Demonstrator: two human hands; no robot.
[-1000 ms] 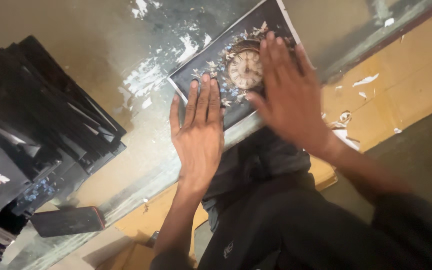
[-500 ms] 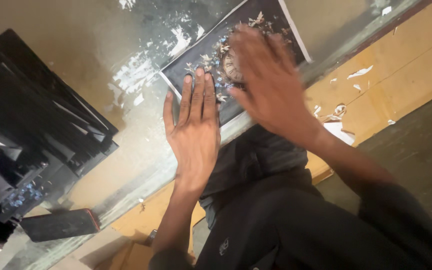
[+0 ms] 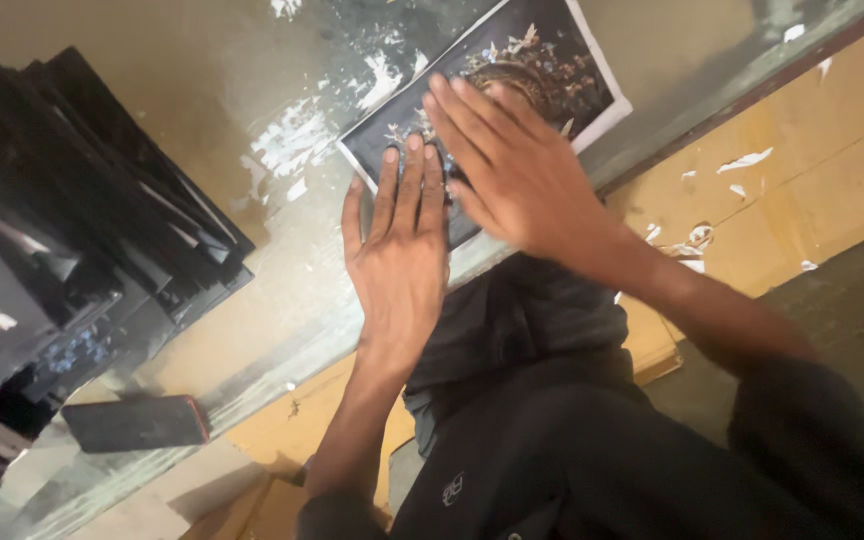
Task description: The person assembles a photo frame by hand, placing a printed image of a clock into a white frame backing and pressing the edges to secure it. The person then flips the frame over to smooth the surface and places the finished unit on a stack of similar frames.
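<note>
Print [image 3: 562, 75], a thin, limp dark sheet I judge light and crease-prone, lies on the desk [image 3: 202, 130] under my flat, ungripping hands, left [image 3: 399, 262] and right [image 3: 517, 170]; I'd lift by its white edge.

dark rect. printed sheet w/ white border [image 3: 537, 75] lies flat on the glass top, upper centre, tilted, partly under both hands; fanned stack of similar black prints [image 3: 72, 230] at left; small dark rect. phone, red-edged [image 3: 137, 423], screen off, lower left.
</note>
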